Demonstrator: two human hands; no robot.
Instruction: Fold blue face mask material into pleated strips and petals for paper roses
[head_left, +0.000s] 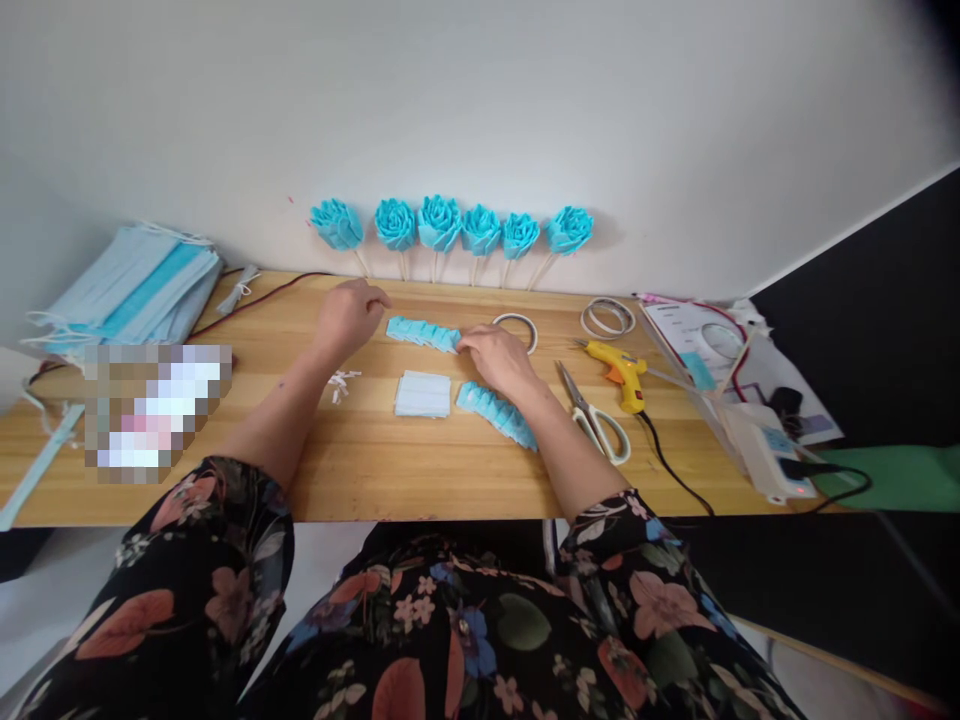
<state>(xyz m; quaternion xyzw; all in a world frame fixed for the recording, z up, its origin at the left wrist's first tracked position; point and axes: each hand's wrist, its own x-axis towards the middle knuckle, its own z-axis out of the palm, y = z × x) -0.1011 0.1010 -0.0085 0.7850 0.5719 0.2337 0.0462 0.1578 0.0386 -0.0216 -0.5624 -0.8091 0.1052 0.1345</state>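
A row of overlapping folded light-blue mask-fabric pieces (422, 333) lies between my two hands. Just off its left end is my left hand (351, 315), fingers curled and nothing visible in them. My right hand (499, 357) rests at the row's right end, its fingertips closed on the last folded piece; the exact grip is partly hidden. Below, a second row of folded blue pieces (495, 412) runs partly beneath my right forearm. A stack of pale-blue cut fabric squares (423, 394) sits in front of me, left of that second row.
Several blue fabric roses (439, 224) on sticks lean against the wall. Tape rolls (607, 318), scissors (592, 415), a yellow glue gun (621, 372) with cord and a power strip (765, 455) are on the right. Face masks (127, 285) are piled left; white scraps (343, 382) lie by my left forearm.
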